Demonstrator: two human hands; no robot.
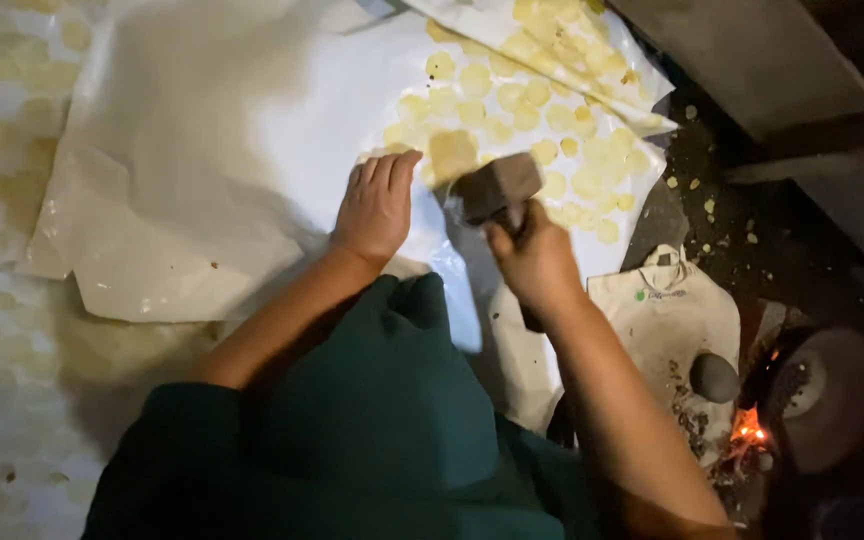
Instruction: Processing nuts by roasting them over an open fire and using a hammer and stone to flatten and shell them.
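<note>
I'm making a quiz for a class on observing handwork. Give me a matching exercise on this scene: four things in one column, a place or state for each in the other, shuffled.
Things:
1. left hand
2. right hand
3. yellow discs
4. small fire

Places or states:
A. glowing orange at the lower right, beside a dark round stone
B. gripping the handle of a block-headed mallet
C. spread in rows over the white sheet
D. resting flat, palm down, on the white sheet

Pairs: 1-D, 2-B, 3-C, 4-A

Single head-worn view, looking steeply down, close over white sheet (202,150) and floor
</note>
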